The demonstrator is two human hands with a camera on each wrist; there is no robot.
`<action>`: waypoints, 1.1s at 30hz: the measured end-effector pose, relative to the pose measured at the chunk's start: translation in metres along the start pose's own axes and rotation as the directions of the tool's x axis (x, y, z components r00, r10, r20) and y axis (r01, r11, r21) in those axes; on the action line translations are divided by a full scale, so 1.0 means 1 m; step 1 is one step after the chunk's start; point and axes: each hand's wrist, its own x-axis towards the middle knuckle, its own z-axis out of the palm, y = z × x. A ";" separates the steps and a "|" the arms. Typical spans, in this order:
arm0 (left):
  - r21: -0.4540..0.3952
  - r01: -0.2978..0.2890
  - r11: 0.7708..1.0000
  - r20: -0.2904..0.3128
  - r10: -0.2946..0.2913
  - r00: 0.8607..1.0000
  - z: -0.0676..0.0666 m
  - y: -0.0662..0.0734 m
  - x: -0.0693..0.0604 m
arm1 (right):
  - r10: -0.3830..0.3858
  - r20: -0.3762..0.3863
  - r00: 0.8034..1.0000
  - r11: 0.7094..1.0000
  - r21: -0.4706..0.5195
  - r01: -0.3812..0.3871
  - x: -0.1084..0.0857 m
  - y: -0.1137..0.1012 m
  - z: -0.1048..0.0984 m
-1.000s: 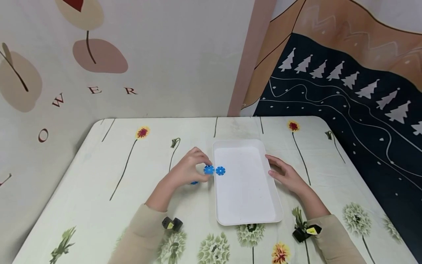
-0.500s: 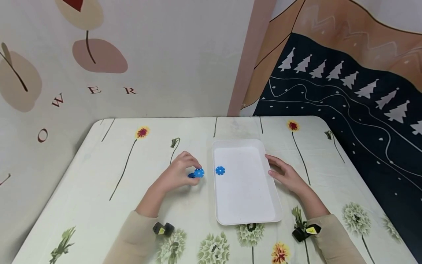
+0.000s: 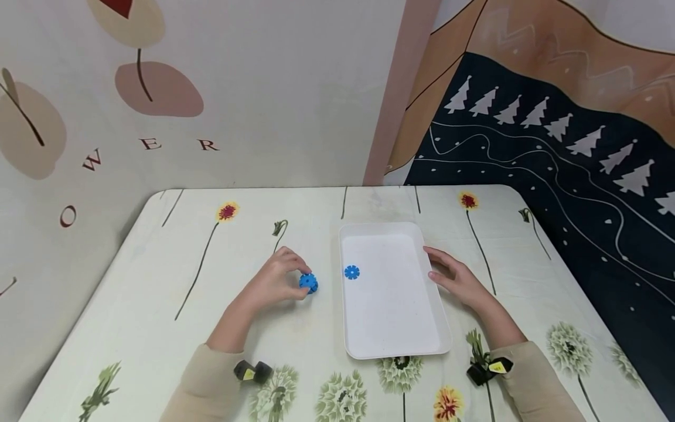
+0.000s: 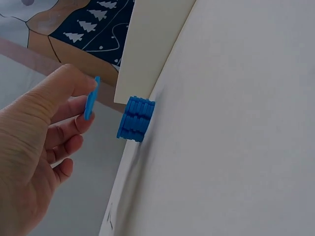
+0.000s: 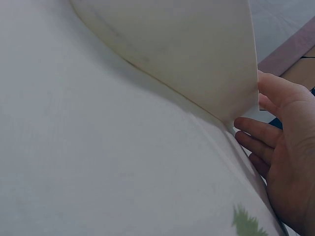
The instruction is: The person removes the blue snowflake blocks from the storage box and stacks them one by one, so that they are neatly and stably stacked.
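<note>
My left hand (image 3: 275,280) pinches a blue notched disc, a snowflake-type building piece (image 4: 91,101), between thumb and fingers. Just beside that piece, a short stack of similar blue discs (image 4: 137,119) stands on the table, partly hidden behind the held disc in the head view. A small gap shows between disc and stack in the left wrist view. Another blue disc (image 3: 351,272) lies inside the white tray (image 3: 395,346), near its left wall. My right hand (image 3: 460,282) rests against the tray's right side, its fingers loosely bent and touching the rim.
A flower-printed cloth covers the table (image 3: 211,269). Behind it rises a pale wall (image 3: 274,105) with printed letters, and a dark tree-patterned surface (image 3: 527,158) borders the right side. Each sleeve carries a small black wrist device (image 3: 253,371).
My left hand has moved left from the tray's left edge, carrying the blue disc to the stack. The right hand and the tray have stayed in place.
</note>
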 end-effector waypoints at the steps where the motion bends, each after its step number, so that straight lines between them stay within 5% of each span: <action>1: 0.001 0.004 1.000 0.003 -0.004 1.000 0.000 0.000 -0.001 | -0.002 0.001 1.000 1.000 -0.004 0.002 0.000 0.000 0.000; 16: -0.005 -0.007 1.000 -0.004 0.007 1.000 0.009 -0.013 -0.004 | -0.027 0.001 1.000 1.000 -0.011 0.027 0.000 0.002 0.000; 33: 0.049 0.050 0.998 0.019 -0.051 0.999 0.013 -0.013 -0.005 | -0.046 0.003 0.999 0.999 -0.017 0.046 0.000 0.002 0.000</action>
